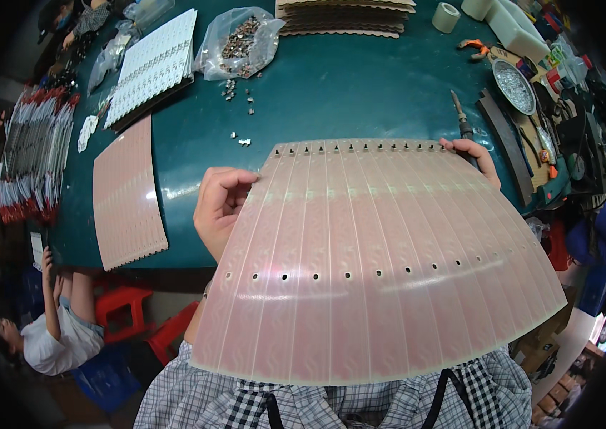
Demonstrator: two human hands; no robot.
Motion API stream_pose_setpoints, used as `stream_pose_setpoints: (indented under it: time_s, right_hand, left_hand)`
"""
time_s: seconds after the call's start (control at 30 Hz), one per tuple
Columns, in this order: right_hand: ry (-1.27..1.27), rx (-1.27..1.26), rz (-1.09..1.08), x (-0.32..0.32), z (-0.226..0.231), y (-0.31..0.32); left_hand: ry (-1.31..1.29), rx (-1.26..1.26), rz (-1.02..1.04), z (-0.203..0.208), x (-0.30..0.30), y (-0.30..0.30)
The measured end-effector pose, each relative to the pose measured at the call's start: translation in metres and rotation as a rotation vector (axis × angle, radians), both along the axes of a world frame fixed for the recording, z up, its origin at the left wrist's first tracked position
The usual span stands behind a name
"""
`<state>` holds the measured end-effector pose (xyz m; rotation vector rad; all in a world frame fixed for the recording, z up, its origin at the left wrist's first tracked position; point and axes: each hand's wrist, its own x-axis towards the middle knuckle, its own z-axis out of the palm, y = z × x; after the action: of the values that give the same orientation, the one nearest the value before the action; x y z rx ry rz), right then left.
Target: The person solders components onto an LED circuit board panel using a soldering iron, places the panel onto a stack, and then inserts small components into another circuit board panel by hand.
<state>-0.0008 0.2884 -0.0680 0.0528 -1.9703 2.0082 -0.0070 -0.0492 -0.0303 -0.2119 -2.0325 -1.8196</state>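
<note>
A wide, flat pinkish panel (374,236), divided by pale lines into long narrow strips, fills the lower centre of the frame. It fans out toward its curved lower edge, with a row of small dark spots along its upper edge and a row of small holes across its lower half. The person's two hands are apart, each closed on the panel: the left hand (221,207) grips its upper left edge with bent fingers, and the right hand (478,159) holds its upper right corner, mostly hidden behind it. The panel's lower edge lies in front of a checked shirt (189,390).

Beyond is a dark green surface (331,93). At left on it lies a second pinkish striped panel (129,200), just below a stack of white boards with rows of small parts (156,68). A clear plastic bag of small metal pieces (240,44) sits at upper left of centre, a few loose pieces (244,142) below it. A stack of brown wavy-edged sheets (346,16) stands at the top centre. At upper right are a white roll (446,18), a pen-shaped tool with a dark handle (462,118) and a round metal dish (514,87). Bundles of red-and-white strips (35,157) hang at far left, above a seated person in a white top (60,339).
</note>
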Motion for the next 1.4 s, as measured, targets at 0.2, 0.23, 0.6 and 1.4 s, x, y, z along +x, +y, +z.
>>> stream_pose_setpoints:
  time_s: [0.2,0.23,0.6,1.4]
  right_hand:
    - [-0.034,-0.037,-0.013,0.0,-0.001,0.0]
    - [-0.037,-0.038,-0.012,0.0,-0.001,0.001]
    - [-0.078,-0.116,-0.118,0.001,0.011,-0.02]
    - [-0.046,-0.081,-0.147,0.0,0.009,-0.019]
  left_hand:
    - [0.0,-0.019,-0.002,0.0,-0.003,-0.001]
    - [0.0,-0.023,-0.004,0.0,-0.003,-0.002]
    - [0.019,-0.019,-0.038,0.0,0.001,-0.011]
    - [-0.002,-0.013,-0.235,-0.016,-0.01,-0.026]
